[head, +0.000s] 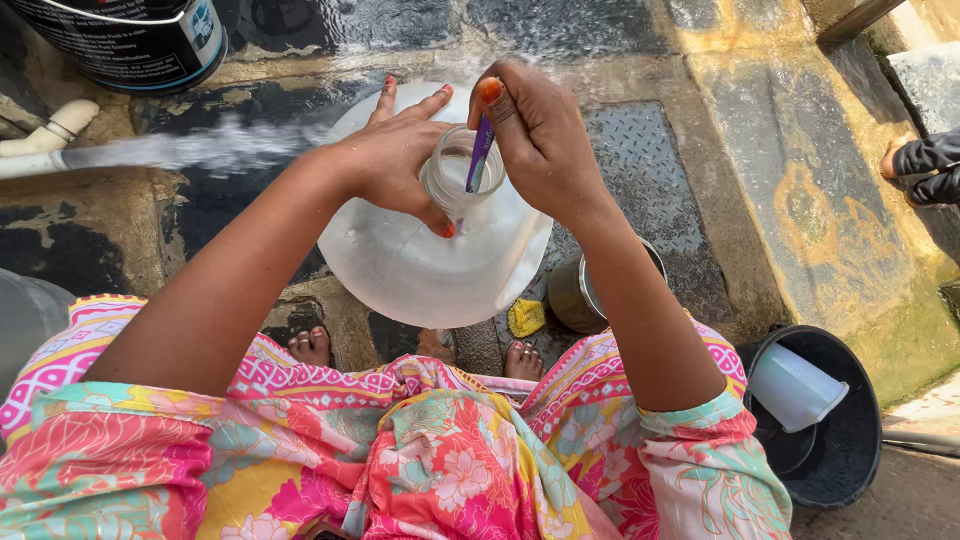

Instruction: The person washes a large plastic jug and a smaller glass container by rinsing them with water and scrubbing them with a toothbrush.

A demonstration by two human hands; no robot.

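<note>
Head view, looking straight down: a large translucent plastic water jug (420,260), round-shouldered and smooth, stands on the wet floor (800,180) just in front of the person's bare toes. The left hand (395,155) wraps the jug's narrow cylindrical neck, thumb and fingers closed around it. The right hand (540,130) is pinched shut on a thin purple brush handle (480,152), which angles down into the jug's open mouth. The floor is rough, stained stone with a patch of ridged metal plate to the right of the jug. A stream of water (200,148) shoots from a white pipe (45,135) at the left edge. A small yellow scrap of sponge (525,317) lies beside a dull steel pot (575,295) below the right forearm. Farther right, a black bucket (850,440) holds a pale plastic cup (795,387) lying tilted.
</note>
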